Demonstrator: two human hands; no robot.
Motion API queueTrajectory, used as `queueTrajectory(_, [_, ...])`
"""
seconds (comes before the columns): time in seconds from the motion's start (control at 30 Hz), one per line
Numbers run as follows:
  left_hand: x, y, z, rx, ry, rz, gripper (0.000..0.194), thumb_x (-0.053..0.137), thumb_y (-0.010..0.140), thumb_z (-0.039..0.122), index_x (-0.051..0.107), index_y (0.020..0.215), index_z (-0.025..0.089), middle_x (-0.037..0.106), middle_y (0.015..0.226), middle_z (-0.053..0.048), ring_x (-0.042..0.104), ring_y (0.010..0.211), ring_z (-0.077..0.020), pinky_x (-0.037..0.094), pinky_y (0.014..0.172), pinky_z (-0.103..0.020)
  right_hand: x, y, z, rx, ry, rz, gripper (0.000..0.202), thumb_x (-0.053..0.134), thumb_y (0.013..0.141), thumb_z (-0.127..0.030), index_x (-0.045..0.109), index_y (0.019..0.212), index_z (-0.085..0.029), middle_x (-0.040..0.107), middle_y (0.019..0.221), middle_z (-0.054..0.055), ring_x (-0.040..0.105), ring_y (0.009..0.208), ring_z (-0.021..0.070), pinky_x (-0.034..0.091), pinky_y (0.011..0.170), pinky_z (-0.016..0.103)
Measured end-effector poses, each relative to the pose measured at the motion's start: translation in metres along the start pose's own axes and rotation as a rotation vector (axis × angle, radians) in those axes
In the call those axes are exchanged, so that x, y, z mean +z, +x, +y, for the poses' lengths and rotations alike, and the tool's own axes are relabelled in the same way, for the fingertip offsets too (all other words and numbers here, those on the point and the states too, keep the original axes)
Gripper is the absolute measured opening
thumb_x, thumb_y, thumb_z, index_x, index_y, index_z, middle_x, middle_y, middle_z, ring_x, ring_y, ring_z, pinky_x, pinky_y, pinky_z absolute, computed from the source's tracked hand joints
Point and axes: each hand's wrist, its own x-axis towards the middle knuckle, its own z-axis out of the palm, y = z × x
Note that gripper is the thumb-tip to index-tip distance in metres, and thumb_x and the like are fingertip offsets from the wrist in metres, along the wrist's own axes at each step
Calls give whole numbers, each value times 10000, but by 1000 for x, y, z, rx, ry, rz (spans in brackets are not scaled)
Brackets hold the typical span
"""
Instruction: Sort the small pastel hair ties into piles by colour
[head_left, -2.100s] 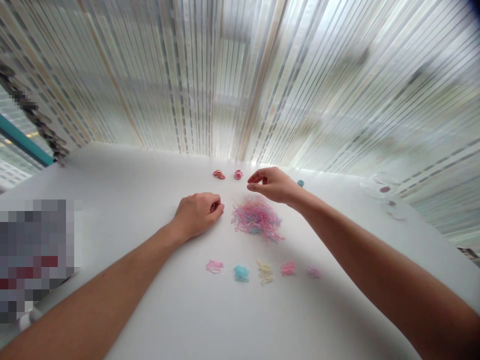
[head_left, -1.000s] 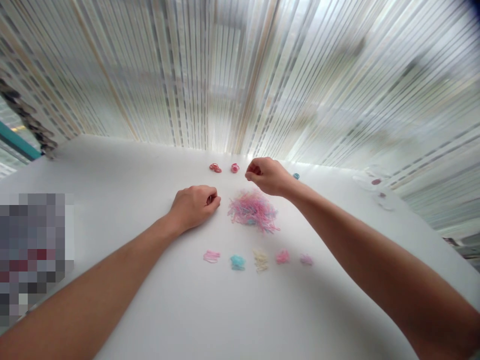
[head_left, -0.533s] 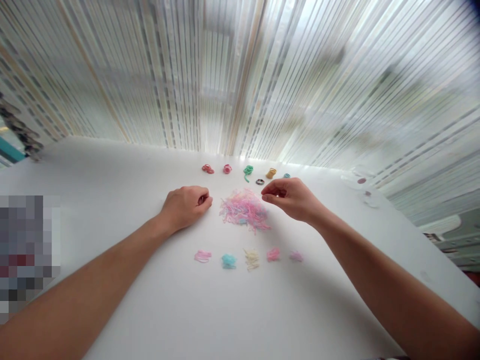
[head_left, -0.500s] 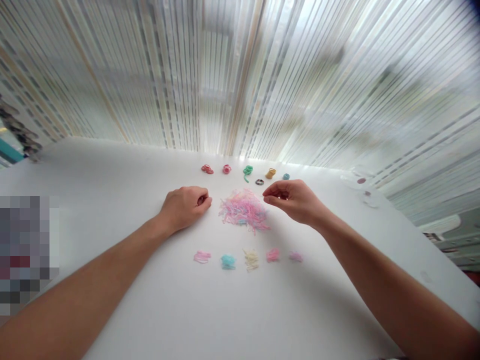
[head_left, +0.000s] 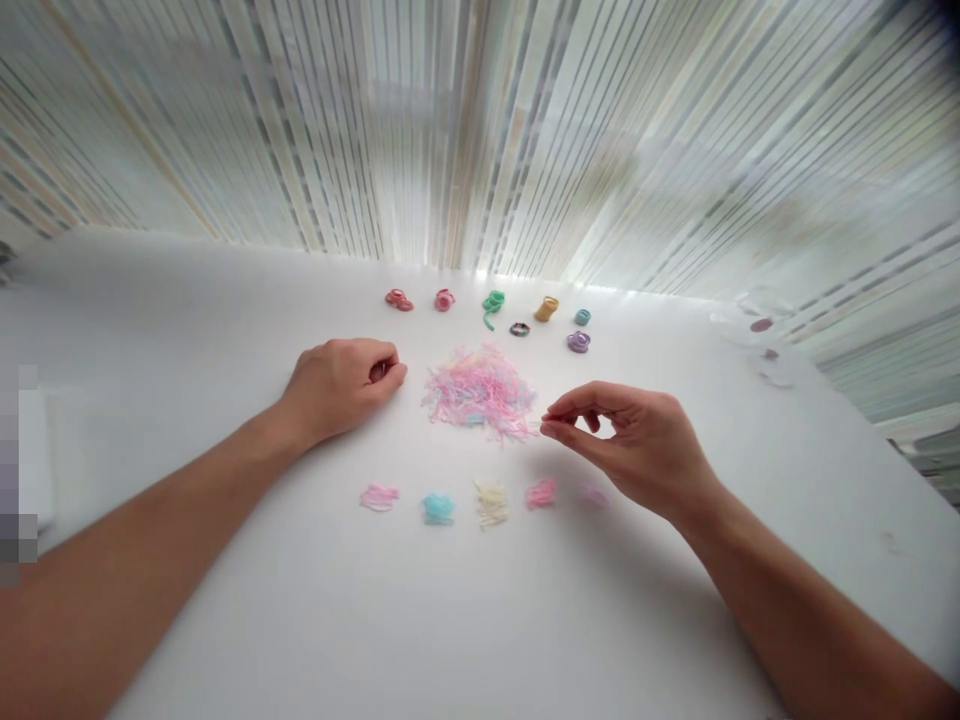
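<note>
A loose heap of thin pink, pale blue and cream strands (head_left: 481,392) lies on the white table. Left of it my left hand (head_left: 345,388) rests on the table, fingers curled and pinched; anything inside is hidden. At the heap's right edge my right hand (head_left: 630,440) is raised, thumb and forefinger pinched, with something pale and tiny at the tips that I cannot make out. Nearer me lie small sorted bunches: pink (head_left: 379,497), light blue (head_left: 438,508), cream (head_left: 491,505), deeper pink (head_left: 540,493) and pale lilac (head_left: 595,496).
Along the back are coils: red (head_left: 399,300), pink (head_left: 444,300), green (head_left: 493,302), yellow (head_left: 547,309), blue (head_left: 583,317) and purple (head_left: 578,342). A dark ring (head_left: 519,329) sits among them. Clear round items (head_left: 761,325) lie at the back right, before a striped curtain (head_left: 420,130).
My right hand has moved nearer me and slightly right, still pinched, uncovering the purple coil. The view has shifted a little; my left hand keeps its pose beside the heap.
</note>
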Motion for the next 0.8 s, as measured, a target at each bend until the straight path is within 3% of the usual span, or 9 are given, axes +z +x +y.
queueTrajectory(0.13, [1,0,0,2,20,4,276,497,900,438,592,751,226,695,786,-13,571,727,-180,310,661,-319,0,-8,-13,-69,-73,-5,51,783,882,-218,767,861,-261,782,769,-8,650,630,149,501,560,282])
queueTrajectory(0.4, [3,0,-1,22,22,20,288,492,907,443,604,761,222,691,789,-14,561,719,-174,307,656,-321,13,-22,-24,-227,-16,-177,115,728,917,-125,740,953,-233,775,835,-4,706,695,119,520,520,198])
queueTrajectory(0.57, [3,-1,1,20,23,16,297,477,900,444,598,749,218,682,792,-25,554,721,-177,284,644,-323,18,-24,-24,-316,-27,-225,100,740,922,-118,729,938,-216,755,805,5,697,718,134,547,637,234])
queueTrajectory(0.8, [4,-1,-1,24,17,18,291,486,894,440,604,737,225,682,780,-34,575,731,-198,288,638,-337,19,-26,-28,-406,-43,-277,119,704,938,-105,705,960,-222,753,806,29,676,740,178,542,663,292])
